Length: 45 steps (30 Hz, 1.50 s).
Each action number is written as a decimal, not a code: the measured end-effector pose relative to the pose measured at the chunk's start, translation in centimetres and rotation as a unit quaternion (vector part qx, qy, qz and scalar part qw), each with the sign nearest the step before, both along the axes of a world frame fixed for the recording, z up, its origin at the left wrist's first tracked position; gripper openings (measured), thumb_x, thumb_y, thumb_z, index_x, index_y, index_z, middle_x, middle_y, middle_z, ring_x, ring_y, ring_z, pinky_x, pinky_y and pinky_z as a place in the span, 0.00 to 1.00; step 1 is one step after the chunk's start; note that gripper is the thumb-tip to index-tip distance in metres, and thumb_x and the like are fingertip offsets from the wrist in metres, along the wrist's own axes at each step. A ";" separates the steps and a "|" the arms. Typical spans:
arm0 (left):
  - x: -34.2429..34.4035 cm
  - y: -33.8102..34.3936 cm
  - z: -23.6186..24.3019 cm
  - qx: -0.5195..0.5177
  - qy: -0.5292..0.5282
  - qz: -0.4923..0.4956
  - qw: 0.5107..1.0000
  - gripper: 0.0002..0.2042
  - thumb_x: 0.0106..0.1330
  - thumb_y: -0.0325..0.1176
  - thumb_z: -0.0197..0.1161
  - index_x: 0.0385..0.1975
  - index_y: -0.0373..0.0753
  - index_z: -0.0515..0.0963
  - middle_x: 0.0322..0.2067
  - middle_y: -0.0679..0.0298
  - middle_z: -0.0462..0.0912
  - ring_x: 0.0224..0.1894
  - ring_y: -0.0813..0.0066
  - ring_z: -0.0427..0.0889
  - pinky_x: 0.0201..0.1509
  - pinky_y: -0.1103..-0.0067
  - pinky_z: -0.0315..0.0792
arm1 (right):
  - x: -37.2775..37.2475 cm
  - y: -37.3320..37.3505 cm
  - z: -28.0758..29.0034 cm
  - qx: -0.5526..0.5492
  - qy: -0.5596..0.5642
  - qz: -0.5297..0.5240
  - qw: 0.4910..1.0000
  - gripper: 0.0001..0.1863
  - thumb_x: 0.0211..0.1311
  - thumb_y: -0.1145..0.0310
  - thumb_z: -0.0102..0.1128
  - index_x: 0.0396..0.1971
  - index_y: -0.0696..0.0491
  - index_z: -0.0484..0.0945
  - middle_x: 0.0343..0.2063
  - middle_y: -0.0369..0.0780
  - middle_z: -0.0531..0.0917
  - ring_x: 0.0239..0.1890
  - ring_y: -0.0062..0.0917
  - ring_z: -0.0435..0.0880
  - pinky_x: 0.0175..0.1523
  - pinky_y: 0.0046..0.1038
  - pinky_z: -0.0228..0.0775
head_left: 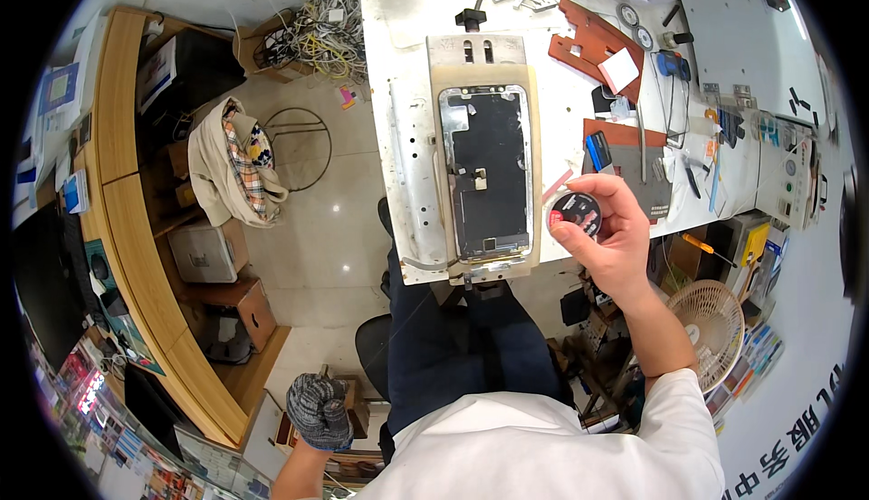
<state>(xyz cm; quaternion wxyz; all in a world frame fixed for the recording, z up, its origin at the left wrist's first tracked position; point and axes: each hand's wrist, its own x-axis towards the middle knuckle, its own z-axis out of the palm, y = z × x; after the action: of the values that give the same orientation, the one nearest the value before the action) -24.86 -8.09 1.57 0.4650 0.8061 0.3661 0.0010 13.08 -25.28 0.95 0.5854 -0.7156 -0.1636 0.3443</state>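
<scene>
My right hand (616, 240) pinches a small round black-and-red spool (577, 214) between thumb and fingers, just past the right edge of the heating plate. On that beige-framed plate (435, 63) lies a phone screen assembly (491, 152), its black back facing up, with torn silvery patches along its edges. My left hand (319, 412) hangs low at my left side, away from the bench, in a grey knitted glove. Its fingers look curled, and whatever they may hold is hidden.
Right of the plate lie brown mats (588, 43), a small blue-and-black box (598, 152), tweezers and other tools. A cable runs into the plate's far end. Below the bench's right side stands a fan (707, 335). Wooden shelving (145, 228) and a draped jacket (226, 170) are at left.
</scene>
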 end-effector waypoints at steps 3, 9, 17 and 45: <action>0.0 0.4 -0.5 0.016 -0.042 0.014 0.999 0.15 0.66 0.41 0.51 0.26 0.35 0.76 0.24 0.59 0.76 0.27 0.64 0.75 0.33 0.72 0.69 | -0.3 0.0 0.2 0.003 0.021 0.000 1.000 0.19 0.53 0.78 0.66 0.44 0.58 0.69 0.32 0.35 0.80 0.32 0.09 0.77 0.34 0.12 0.69; 0.7 2.7 -1.9 0.054 -0.061 0.102 0.991 0.17 0.68 0.44 0.51 0.26 0.34 0.72 0.24 0.60 0.74 0.25 0.70 0.72 0.32 0.75 0.70 | -0.4 -0.9 0.3 0.014 0.042 -0.015 0.999 0.19 0.54 0.78 0.65 0.44 0.58 0.69 0.32 0.36 0.80 0.32 0.10 0.77 0.34 0.12 0.69; 4.5 5.8 -2.3 0.179 -0.113 0.004 0.977 0.16 0.69 0.42 0.51 0.29 0.34 0.73 0.26 0.62 0.74 0.27 0.71 0.72 0.30 0.77 0.67 | -0.8 -3.9 0.6 -0.002 0.044 -0.024 0.999 0.19 0.54 0.78 0.66 0.44 0.58 0.69 0.33 0.37 0.81 0.34 0.11 0.79 0.36 0.13 0.71; 15.0 7.1 -1.7 0.200 -0.179 -0.213 0.939 0.09 0.60 0.38 0.57 0.24 0.40 0.76 0.21 0.62 0.77 0.23 0.63 0.74 0.29 0.71 0.67 | -1.1 -11.2 1.5 -0.064 0.002 -0.145 0.987 0.21 0.51 0.77 0.68 0.44 0.57 0.69 0.32 0.35 0.80 0.31 0.11 0.78 0.35 0.12 0.69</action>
<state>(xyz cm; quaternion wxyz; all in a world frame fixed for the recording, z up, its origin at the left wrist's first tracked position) -9.90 -0.99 -0.10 0.3412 0.9281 0.0885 0.1199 12.02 -36.44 2.47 0.5828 -0.7667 -0.0345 0.2673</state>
